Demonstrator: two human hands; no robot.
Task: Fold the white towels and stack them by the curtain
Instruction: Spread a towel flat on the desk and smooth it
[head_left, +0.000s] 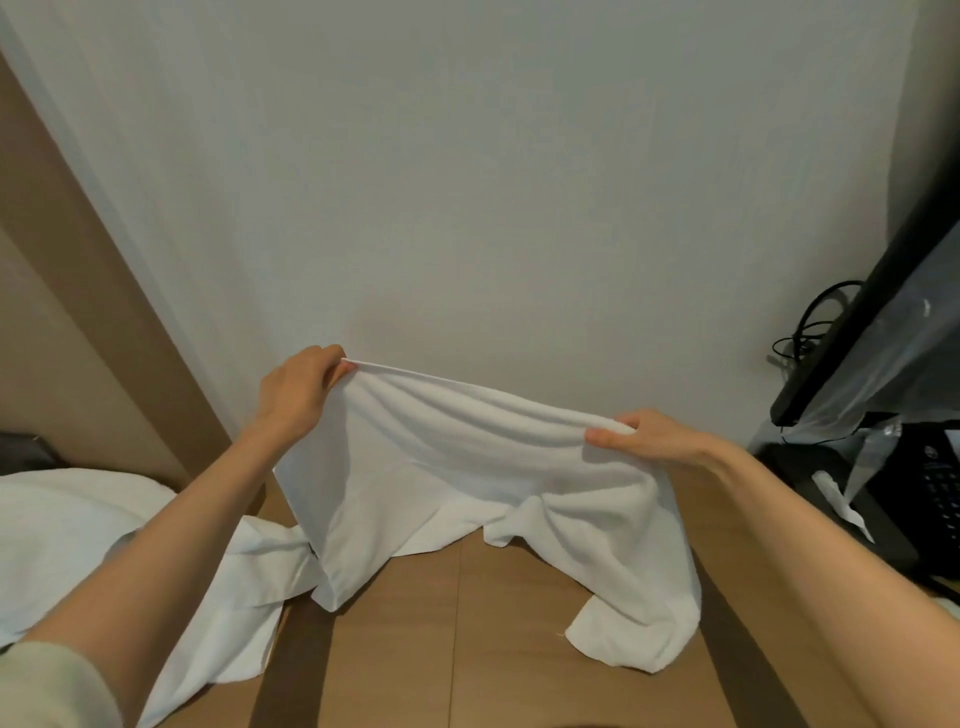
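Observation:
A white towel (467, 467) hangs stretched between my two hands above the brown wooden surface (447, 649). My left hand (298, 392) pinches its upper left corner, raised near the white wall. Lower down, my right hand (649, 434) grips the upper right edge. The towel's lower corners droop onto the wood. Another white towel (244, 597) lies crumpled at the left, partly under my left forearm. A beige curtain (78, 322) hangs at the far left.
More white cloth (62, 514) lies piled at the left edge below the curtain. A black monitor (857, 322) wrapped in clear plastic leans at the right, with black cables (810, 327) behind it and a dark keyboard (935, 493) below. The white wall (467, 182) is straight ahead.

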